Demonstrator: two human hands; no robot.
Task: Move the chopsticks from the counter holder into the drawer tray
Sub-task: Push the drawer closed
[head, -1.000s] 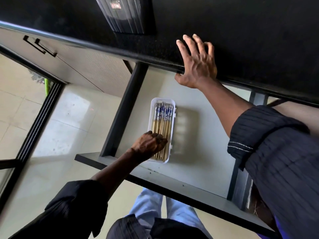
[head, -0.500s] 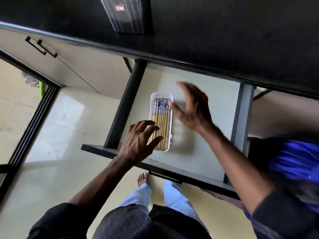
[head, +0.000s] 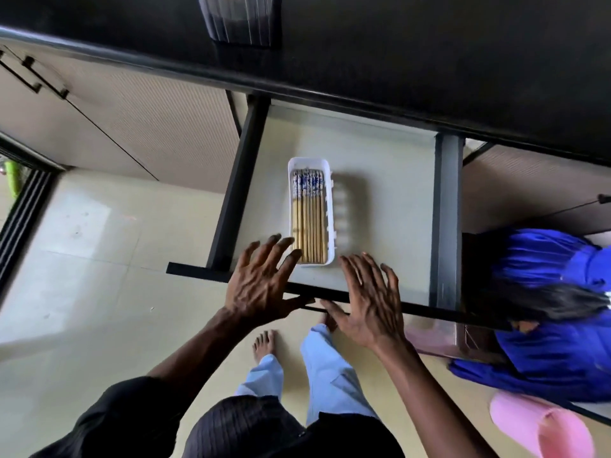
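Observation:
Several wooden chopsticks [head: 309, 223] with blue-and-white patterned ends lie side by side in a white plastic tray [head: 329, 213]. The tray rests on the pale floor of the open drawer [head: 380, 180], near its left side. My left hand [head: 261, 282] hovers over the drawer's dark front edge, fingers spread, fingertips at the tray's near left corner. My right hand [head: 370, 299] is beside it over the same front edge, fingers apart, holding nothing. A dark ribbed holder [head: 241, 21] stands on the black counter [head: 429, 61] above the drawer; its inside is not visible.
Closed cabinet doors with black handles [head: 33, 77] are to the left. A person in blue [head: 555, 312] crouches at the right by the drawer's side, with a pink object [head: 542, 428] on the floor. My legs and bare feet [head: 264, 342] stand below the drawer front.
My right hand came off the counter edge and down to the drawer front. My left hand let go of the chopsticks and drew back to the front edge. The chopsticks now lie straight in the tray.

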